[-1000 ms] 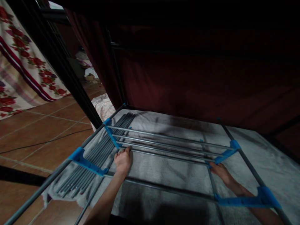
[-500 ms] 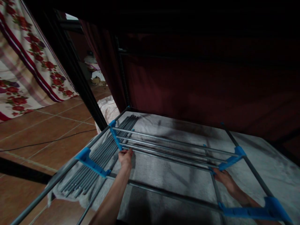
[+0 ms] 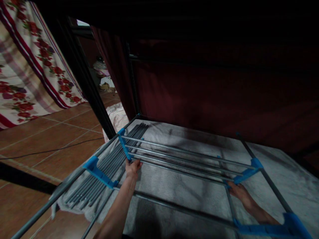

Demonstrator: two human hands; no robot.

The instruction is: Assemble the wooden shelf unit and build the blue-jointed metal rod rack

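Note:
A rack frame of grey metal tubes (image 3: 171, 207) joined by blue plastic connectors stands over the bedding. Several parallel rods (image 3: 179, 153) span between the left blue connector (image 3: 124, 143) and the right blue connector (image 3: 245, 174). My left hand (image 3: 132, 168) is closed at the lower end of the left connector, beside the front rod's end. At the opposite end, my right hand (image 3: 239, 192) has its fingers closed on the lower end of the right connector. The undersides of both grips are hidden.
Several loose grey tubes (image 3: 109, 167) lie bundled on the grey blanket (image 3: 191, 196) at the left. Black posts (image 3: 87, 83) and a dark red curtain (image 3: 199, 96) surround the bed. A cable (image 3: 50, 151) crosses the tiled floor (image 3: 67, 132). Floral fabric (image 3: 47, 63) hangs at far left.
The view has shifted slightly. Both hands stay at the same two ends of the rods, with the left fingers a little differently placed.

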